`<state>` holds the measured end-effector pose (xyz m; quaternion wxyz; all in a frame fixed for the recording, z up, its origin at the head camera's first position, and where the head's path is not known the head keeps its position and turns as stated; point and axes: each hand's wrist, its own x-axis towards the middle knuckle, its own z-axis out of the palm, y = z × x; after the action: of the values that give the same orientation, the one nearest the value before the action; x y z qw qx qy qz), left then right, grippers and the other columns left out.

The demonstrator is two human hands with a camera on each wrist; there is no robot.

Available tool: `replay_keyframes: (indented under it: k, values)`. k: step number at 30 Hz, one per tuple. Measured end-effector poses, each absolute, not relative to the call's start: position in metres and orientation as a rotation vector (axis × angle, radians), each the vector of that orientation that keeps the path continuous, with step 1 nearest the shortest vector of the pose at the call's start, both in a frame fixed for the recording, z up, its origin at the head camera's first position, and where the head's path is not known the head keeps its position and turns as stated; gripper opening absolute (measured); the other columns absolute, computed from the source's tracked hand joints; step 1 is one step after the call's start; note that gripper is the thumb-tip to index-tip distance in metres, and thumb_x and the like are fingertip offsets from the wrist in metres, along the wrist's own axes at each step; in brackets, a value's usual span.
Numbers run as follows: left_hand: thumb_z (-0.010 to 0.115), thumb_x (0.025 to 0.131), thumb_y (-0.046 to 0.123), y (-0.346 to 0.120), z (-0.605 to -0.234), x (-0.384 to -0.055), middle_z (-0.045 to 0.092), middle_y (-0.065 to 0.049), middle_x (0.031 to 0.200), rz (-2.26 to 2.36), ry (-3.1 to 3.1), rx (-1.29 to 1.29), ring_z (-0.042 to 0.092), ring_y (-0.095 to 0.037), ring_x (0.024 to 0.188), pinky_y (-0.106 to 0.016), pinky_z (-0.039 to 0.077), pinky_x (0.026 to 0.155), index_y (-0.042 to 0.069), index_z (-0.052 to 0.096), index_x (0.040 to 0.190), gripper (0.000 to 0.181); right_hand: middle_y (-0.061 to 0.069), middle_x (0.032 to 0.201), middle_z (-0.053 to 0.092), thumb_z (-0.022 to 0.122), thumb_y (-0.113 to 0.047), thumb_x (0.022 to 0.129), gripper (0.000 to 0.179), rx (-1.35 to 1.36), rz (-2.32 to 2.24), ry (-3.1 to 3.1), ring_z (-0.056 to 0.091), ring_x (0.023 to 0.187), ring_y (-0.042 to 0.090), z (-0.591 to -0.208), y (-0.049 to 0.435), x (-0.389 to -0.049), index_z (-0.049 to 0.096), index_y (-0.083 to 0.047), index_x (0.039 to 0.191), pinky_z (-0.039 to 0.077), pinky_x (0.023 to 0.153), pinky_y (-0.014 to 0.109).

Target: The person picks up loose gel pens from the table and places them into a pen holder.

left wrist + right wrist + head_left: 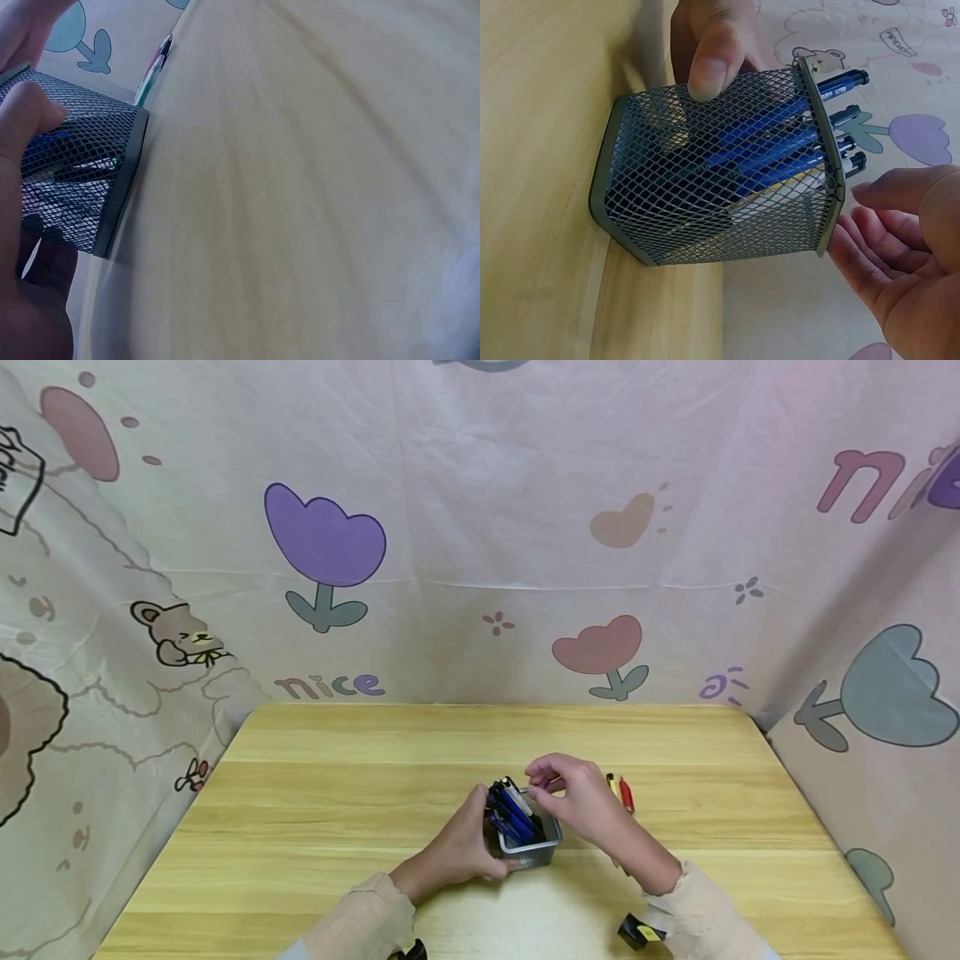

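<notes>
A dark wire-mesh pen holder (531,857) stands on the wooden table. My left hand (467,839) grips its side, thumb on the near wall and fingers round the left; in the left wrist view the mesh (82,161) lies against the thumb. Several pens (780,146), mostly blue with dark ends, lean in the holder with their tops above the rim. At the rim beside these tops is my right hand (573,789). Its fingers are loosely bent, with thumb and fingertips close to the rim (831,150), and no pen shows between them.
Right of the holder, partly behind the right forearm, lie a red pen (627,795) and a yellow pen (612,785). A black-and-yellow object (640,932) sits at the right sleeve. A patterned cloth (465,527) hangs behind the wooden table (360,777) and at its sides.
</notes>
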<state>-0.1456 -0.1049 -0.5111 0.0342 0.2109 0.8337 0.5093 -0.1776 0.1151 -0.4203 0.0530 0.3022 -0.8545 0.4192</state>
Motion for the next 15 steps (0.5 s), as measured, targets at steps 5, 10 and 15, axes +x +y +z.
replay_keyframes:
  k: [5, 10, 15]
  values:
    - [0.091, 0.059, 0.011, -0.104, -0.512, -0.145, 0.060, -0.001, 0.120, 1.566, 2.569, 0.656, 0.059, -0.012, 0.109, -0.029, 0.052, 0.101, 0.011, 0.044, 0.127, 0.082, 0.008, 0.094, 0.077, 0.080, 0.000, 0.085, 0.019, 0.900, 1.257, -2.558, 0.073, 0.081, 0.012, -0.420, 0.122, -0.179, 0.073, -0.004, 0.102, 0.062, 0.073, 0.023]
    - [0.091, 0.059, 0.011, -0.104, -0.511, -0.144, 0.061, 0.000, 0.120, 1.567, 2.569, 0.642, 0.059, -0.012, 0.110, -0.029, 0.053, 0.102, 0.012, 0.044, 0.127, 0.083, 0.003, 0.092, 0.076, 0.079, -0.002, 0.087, 0.017, 0.809, 1.265, -2.572, 0.072, 0.081, 0.010, -0.417, 0.134, -0.181, 0.073, -0.004, 0.102, 0.062, 0.073, 0.024]
    - [0.090, 0.058, 0.010, -0.104, -0.509, -0.144, 0.061, 0.000, 0.121, 1.573, 2.565, 0.626, 0.059, -0.012, 0.111, -0.029, 0.051, 0.103, 0.012, 0.045, 0.128, 0.084, 0.003, 0.092, 0.075, 0.077, -0.003, 0.089, 0.016, 0.664, 1.260, -2.656, 0.071, 0.082, 0.012, -0.416, 0.150, -0.185, 0.073, -0.003, 0.105, 0.061, 0.073, 0.022]
